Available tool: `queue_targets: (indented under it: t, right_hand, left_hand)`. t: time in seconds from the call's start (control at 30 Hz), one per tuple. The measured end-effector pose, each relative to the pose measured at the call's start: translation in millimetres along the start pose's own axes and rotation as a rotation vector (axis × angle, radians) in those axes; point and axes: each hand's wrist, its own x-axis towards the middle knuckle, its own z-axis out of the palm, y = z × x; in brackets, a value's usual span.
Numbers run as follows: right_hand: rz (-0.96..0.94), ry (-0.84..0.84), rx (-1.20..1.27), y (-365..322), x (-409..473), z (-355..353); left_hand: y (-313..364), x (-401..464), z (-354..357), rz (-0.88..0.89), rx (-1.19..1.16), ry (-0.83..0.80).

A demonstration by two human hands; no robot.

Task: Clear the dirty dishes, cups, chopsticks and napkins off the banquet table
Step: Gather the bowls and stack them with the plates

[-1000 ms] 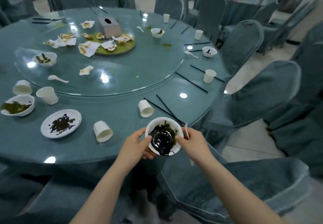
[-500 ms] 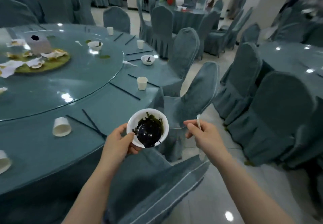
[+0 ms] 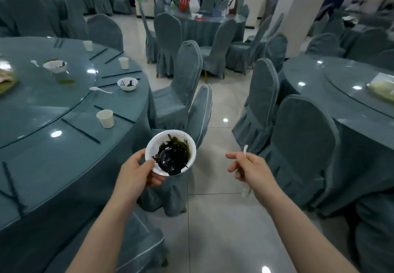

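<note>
Fingers of my left hand (image 3: 136,172) curl under the bowl (image 3: 170,152), thumb hooked over its rim — I judge that keeps the dark leftovers level. My right hand (image 3: 248,167) pinches a white spoon (image 3: 245,151) upright, clear of the bowl. Both are off the banquet table (image 3: 64,145), out over the tiled floor (image 3: 217,219) between covered chairs (image 3: 187,93). On the glossy teal top, cups (image 3: 105,118), chopsticks (image 3: 80,130) and another bowl (image 3: 127,83) wait — plenty left to clear.
</note>
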Motion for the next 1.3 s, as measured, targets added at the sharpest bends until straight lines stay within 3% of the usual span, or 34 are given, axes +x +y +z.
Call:
queue_targets:
  t: [0.2, 0.53, 0.8, 1.0, 1.3]
  right_hand:
    - [-0.006, -0.103, -0.008, -1, 111, -50]
    - [0.032, -0.124, 0.075, -22, 301, -154]
    - [-0.002, -0.292, -0.037, -37, 483, -182]
    - [-0.012, -0.472, -0.124, -72, 601, -143]
    - [-0.122, -0.744, -0.267, -119, 733, 16]
  left_hand:
    - [18, 84, 80, 0.020, -0.047, 0.060]
    - [69, 239, 211, 0.058, 0.007, 0.094]
    - [88, 339, 283, 0.064, -0.002, 0.289]
    - [104, 389, 287, 0.030, -0.073, 0.512]
    - [102, 492, 212, -0.038, -0.151, 0.849]
